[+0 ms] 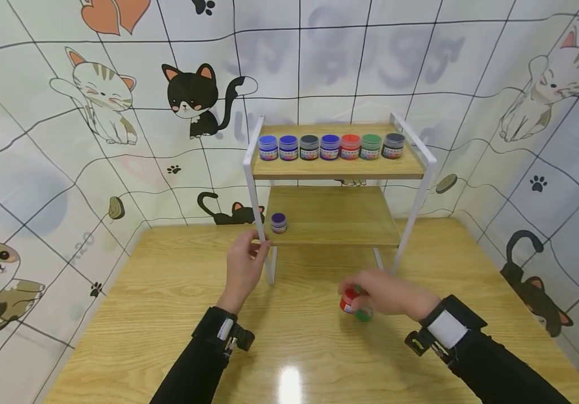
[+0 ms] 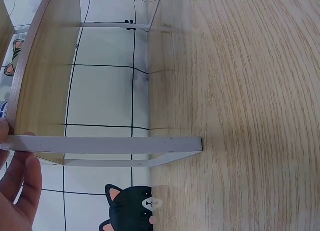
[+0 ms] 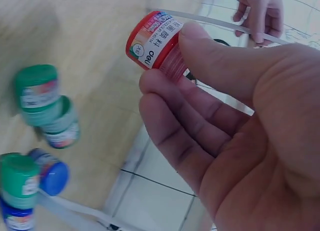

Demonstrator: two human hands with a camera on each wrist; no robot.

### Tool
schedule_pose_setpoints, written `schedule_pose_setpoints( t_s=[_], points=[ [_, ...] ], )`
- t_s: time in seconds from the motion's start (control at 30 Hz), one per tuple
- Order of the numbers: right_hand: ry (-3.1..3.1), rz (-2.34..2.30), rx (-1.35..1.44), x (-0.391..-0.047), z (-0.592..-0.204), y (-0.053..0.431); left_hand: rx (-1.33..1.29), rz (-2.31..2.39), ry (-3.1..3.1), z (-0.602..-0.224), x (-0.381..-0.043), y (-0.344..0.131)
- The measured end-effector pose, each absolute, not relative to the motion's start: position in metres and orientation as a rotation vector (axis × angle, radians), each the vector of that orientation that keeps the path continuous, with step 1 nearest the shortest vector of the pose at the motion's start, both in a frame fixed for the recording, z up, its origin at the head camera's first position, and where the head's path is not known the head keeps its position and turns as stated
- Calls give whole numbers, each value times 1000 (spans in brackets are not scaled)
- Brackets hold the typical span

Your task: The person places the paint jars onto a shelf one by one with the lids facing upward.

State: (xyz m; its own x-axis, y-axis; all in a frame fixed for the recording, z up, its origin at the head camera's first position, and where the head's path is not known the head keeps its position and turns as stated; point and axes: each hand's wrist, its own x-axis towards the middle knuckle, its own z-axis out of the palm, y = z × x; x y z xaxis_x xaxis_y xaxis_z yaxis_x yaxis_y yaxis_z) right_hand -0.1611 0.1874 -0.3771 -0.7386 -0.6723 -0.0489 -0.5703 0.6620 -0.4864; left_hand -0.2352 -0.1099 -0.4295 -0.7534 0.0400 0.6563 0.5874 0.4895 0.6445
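Observation:
My right hand (image 1: 380, 289) pinches a red paint jar (image 3: 157, 40) between thumb and fingers, just above the table. In the head view a green jar (image 1: 363, 315) shows below the fingers, partly covered by the hand. The right wrist view has a green jar (image 3: 37, 93) and a blue jar (image 3: 52, 177) among several blurred jars on the left. My left hand (image 1: 245, 264) holds the white left post (image 2: 110, 144) of a two-tier rack at lower-shelf height. Close to it, a purple-lidded jar (image 1: 278, 223) stands on the lower shelf (image 1: 334, 216).
Along the upper shelf (image 1: 319, 168) several blue, black, red and green jars stand in a row. The rack's white right post (image 1: 410, 216) rises beyond my right hand. A wooden table (image 1: 158, 314) meets a cat-patterned wall covering (image 1: 137, 95) at the back and sides.

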Motion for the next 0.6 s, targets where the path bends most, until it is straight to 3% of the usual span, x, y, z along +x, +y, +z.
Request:
schedule_pose_setpoints(
  t_s=[0.6],
  points=[
    [2743,-539,-1027,-195,-313,161,-522,-1327,-2152,-429,-235,-111]
  ],
)
